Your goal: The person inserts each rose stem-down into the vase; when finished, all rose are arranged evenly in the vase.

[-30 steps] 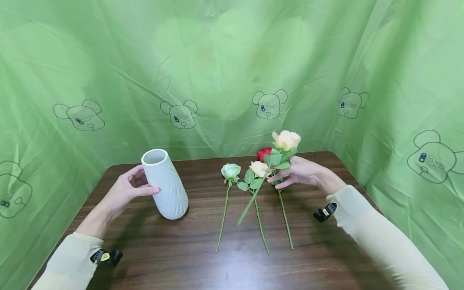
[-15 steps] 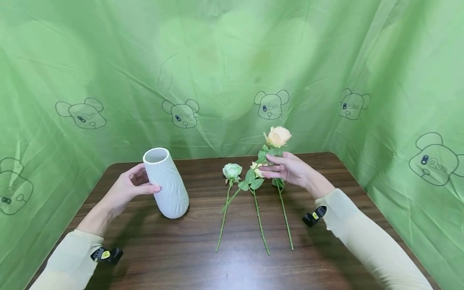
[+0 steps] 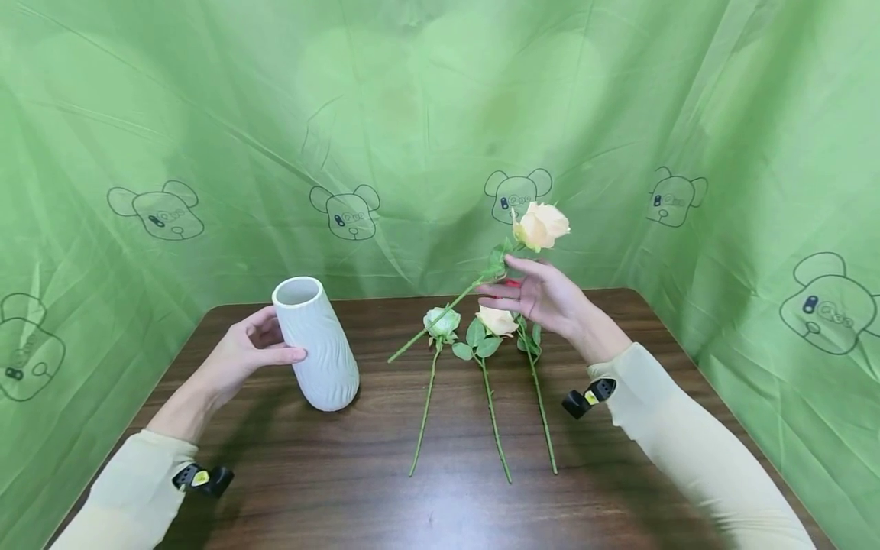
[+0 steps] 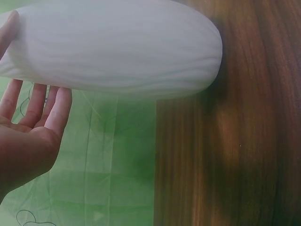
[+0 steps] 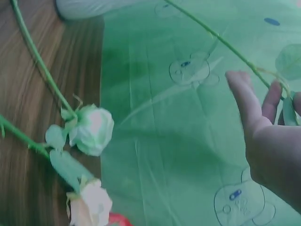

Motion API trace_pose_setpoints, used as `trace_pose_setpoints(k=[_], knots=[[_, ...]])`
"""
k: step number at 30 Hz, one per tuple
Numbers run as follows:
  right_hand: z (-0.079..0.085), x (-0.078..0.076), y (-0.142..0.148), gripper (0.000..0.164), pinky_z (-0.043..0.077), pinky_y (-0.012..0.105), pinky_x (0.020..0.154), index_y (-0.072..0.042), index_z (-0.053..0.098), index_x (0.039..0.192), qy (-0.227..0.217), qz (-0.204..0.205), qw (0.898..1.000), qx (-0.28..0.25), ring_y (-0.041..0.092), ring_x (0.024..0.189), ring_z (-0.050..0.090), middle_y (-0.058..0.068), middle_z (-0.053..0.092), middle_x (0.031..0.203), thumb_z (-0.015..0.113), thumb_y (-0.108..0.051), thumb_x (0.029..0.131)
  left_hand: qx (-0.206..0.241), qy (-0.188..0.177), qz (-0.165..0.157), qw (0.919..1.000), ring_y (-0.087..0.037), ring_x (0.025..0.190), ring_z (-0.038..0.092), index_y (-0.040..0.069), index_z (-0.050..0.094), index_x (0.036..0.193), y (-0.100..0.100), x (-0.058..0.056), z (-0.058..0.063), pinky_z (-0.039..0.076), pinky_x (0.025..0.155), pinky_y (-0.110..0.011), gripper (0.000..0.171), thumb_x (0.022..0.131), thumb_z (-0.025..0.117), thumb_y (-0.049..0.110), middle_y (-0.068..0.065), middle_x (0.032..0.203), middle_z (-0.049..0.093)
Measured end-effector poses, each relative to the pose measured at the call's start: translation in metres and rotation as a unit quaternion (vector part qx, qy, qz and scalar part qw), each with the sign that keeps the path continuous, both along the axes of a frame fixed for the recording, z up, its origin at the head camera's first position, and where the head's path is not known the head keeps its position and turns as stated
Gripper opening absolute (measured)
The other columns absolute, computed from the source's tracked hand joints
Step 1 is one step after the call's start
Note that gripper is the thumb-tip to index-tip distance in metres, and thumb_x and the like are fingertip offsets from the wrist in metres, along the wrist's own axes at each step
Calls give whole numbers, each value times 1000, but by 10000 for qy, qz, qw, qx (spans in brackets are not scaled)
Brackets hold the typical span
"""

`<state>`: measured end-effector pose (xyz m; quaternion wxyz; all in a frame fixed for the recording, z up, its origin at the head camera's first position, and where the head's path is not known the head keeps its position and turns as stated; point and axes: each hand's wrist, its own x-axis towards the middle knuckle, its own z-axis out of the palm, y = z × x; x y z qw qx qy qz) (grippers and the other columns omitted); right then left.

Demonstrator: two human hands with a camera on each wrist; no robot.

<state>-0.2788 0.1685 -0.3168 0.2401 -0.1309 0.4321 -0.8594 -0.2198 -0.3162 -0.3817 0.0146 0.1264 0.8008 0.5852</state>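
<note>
A white ridged vase (image 3: 319, 347) stands on the left of the table in the head view. My left hand (image 3: 237, 355) holds its upper side, thumb across the front and fingers behind, as the left wrist view also shows. My right hand (image 3: 558, 302) pinches a peach rose (image 3: 541, 226) by the stem close under its bloom. That rose is raised above the table, its bloom up to the right and its bare stem slanting down to the left. The stem's lower end overlaps a pale green rose (image 3: 440, 324) lying on the table.
Beside the green rose lies a second peach rose (image 3: 497, 321) on the brown wooden table (image 3: 357, 481). A red rose (image 3: 510, 283), mostly hidden behind my right hand, lies to its right. Green cloth (image 3: 412, 137) hangs around the table's back and sides.
My right hand has lifted the peach rose higher, and its stem has swung up and leftward. My left hand keeps its hold on the vase, which stays in place.
</note>
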Motion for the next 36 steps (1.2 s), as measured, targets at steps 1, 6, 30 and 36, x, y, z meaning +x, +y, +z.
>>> trace_pose_setpoints(k=[1,6,30,36], knots=[[0,0,-3,5,44,56,104,-6,57,104,-10,-12,10000,-98,47,119,60,16,61,105,55,-11,105,4,19,-1,10000,-17,118,62,10,47,147,0,0,0,53,93,-27,70,86,80,5,-4,131,62],[1,3,-15,23,47,53,102,-1,67,92,-149,-187,9989,-405,40,112,67,17,70,103,48,-1,105,58,45,-53,10000,-17,118,62,10,48,146,1,2,2,53,93,-26,68,86,79,4,-3,130,62],[44,5,-55,11,52,39,99,5,74,102,-114,-478,9961,-733,29,105,71,17,71,116,72,0,93,73,-56,-32,10000,-15,119,61,11,48,147,-1,2,3,52,94,-25,69,87,79,5,-3,132,62],[60,4,-69,13,53,38,98,2,75,102,130,-463,9974,-537,28,103,72,17,72,113,63,-1,99,56,-57,-8,10000,-15,119,61,9,48,147,0,2,4,52,94,-26,69,86,80,5,-4,132,61]])
